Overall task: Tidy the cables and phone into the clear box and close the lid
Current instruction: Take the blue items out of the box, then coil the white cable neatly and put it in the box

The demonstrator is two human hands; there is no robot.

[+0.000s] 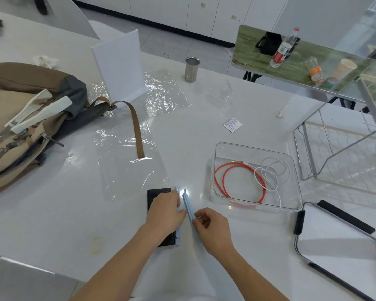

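Observation:
The clear box (256,208) stands open on the white table, right of centre, with a coiled red cable (239,170) and a white cable (274,170) inside. A black phone (155,196) lies flat to its left, partly hidden under my left hand (165,213). Between my hands a clear lid with a light blue rim (186,199) is tilted up on edge. My left hand's fingers curl onto the lid's left blue edge. My right hand (213,229) pinches the lid's right blue edge.
A brown backpack (19,118) with a loose strap lies at the left. Crinkled plastic film (126,153), a white board (119,66) and a metal cup (191,69) are behind. A wire rack (339,153) and a chair (334,235) stand at the right. A small sachet (232,124) lies beyond the box.

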